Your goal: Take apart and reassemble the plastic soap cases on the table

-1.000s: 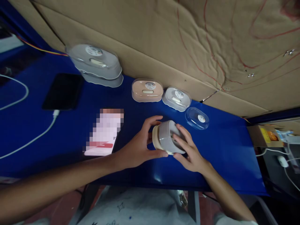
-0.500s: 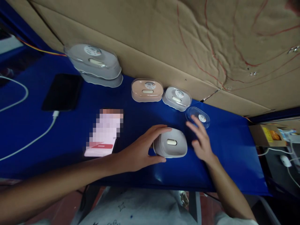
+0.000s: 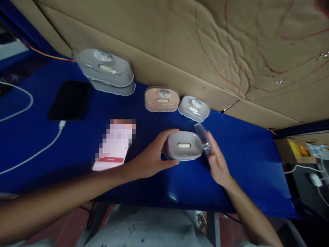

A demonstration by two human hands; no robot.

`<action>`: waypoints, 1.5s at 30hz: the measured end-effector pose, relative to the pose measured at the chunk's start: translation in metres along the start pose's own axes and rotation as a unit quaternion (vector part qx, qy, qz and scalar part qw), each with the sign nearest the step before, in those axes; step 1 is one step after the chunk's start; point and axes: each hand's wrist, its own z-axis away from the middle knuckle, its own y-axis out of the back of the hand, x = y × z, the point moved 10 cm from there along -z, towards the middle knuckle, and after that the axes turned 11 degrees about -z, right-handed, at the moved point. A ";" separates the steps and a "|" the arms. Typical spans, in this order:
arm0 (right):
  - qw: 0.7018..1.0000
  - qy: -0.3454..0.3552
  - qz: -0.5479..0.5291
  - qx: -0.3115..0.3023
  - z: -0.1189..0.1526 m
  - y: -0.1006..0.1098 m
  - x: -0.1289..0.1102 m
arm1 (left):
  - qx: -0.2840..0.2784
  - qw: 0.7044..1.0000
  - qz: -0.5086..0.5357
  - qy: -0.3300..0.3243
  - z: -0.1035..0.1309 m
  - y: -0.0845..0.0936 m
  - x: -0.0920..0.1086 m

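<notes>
A grey oval box (image 3: 184, 137) with a cream pill-shaped piece (image 3: 184, 145) in its top is in front of me. My left hand (image 3: 158, 154) grips it from the left side, thumb at the near edge and fingers at the far edge. Just right of the box, my right hand (image 3: 218, 163) holds a clear plastic lid (image 3: 204, 140) tilted on its edge. The lid looks blurred, and I cannot tell whether it touches the box.
Along the cardboard wall stand a peach lidded box (image 3: 151, 100), a pale grey lidded box (image 3: 186, 109) and a large grey stack (image 3: 113, 73). A lit phone (image 3: 114, 145) and a black phone (image 3: 69, 99) on a white cable lie left. A small carton (image 3: 289, 149) is far right.
My right hand has picked up the clear lid from the table and brought it left, up on edge, beside the box. My left hand has shifted the grey box slightly away from me.
</notes>
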 end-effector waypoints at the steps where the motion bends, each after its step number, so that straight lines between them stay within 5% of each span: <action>1: 0.999 0.028 0.029 -0.028 0.001 -0.009 -0.008 | -0.007 1.000 0.005 -0.007 0.000 -0.002 0.002; 5: 0.978 0.113 0.138 -0.105 0.006 -0.032 -0.023 | -0.023 0.999 -0.011 -0.032 0.004 -0.008 0.007; 10: 0.952 0.167 0.222 -0.126 0.011 -0.046 -0.034 | -0.028 0.996 -0.054 -0.065 0.006 -0.013 0.011; 26: 0.944 0.181 0.269 -0.062 0.011 -0.033 -0.031 | -0.012 0.997 -0.062 -0.045 0.008 -0.008 0.011; 35: 0.957 0.135 0.233 -0.107 0.001 -0.031 -0.024 | -0.026 0.987 -0.118 -0.106 0.006 -0.010 0.018; 40: 0.951 0.105 0.280 -0.082 -0.007 -0.001 -0.006 | 0.007 0.975 -0.201 -0.095 0.005 -0.002 0.018; 45: 0.941 0.032 0.334 0.044 -0.014 0.071 0.031 | 0.106 0.900 -0.410 -0.101 -0.012 0.043 0.045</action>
